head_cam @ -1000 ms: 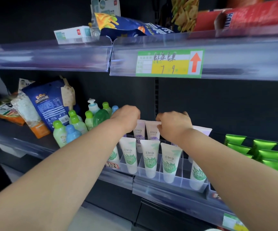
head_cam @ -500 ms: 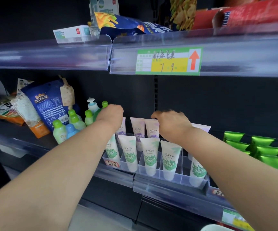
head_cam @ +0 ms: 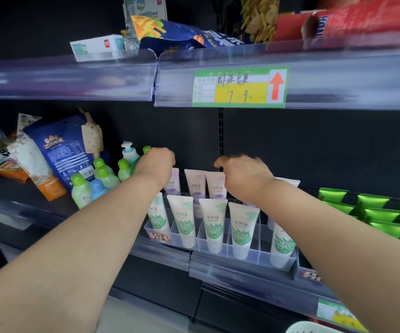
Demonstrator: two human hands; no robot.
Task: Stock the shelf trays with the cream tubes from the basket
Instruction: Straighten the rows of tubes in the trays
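Note:
A clear divided shelf tray (head_cam: 259, 257) holds a front row of white cream tubes with green leaf prints (head_cam: 213, 224). Behind them stands a row of purple-printed tubes (head_cam: 196, 186). My left hand (head_cam: 156, 164) sits with curled fingers on the top of the leftmost purple tube (head_cam: 174, 182); the fingertips are hidden behind the hand. My right hand (head_cam: 243, 175) hovers over the back row to the right, thumb pointing left, fingers curled down out of sight. The white basket rim (head_cam: 314, 329) shows at the bottom edge.
Small green- and blue-capped bottles (head_cam: 103, 179) crowd the shelf just left of the tray, with snack bags (head_cam: 59, 150) beyond. Green packets (head_cam: 376, 212) lie to the right. The upper shelf's clear rail with a price label (head_cam: 239, 87) overhangs closely.
My left hand has moved left from the middle of the back row to the leftmost purple tube, uncovering the tubes it hid. My right hand has stayed almost in place.

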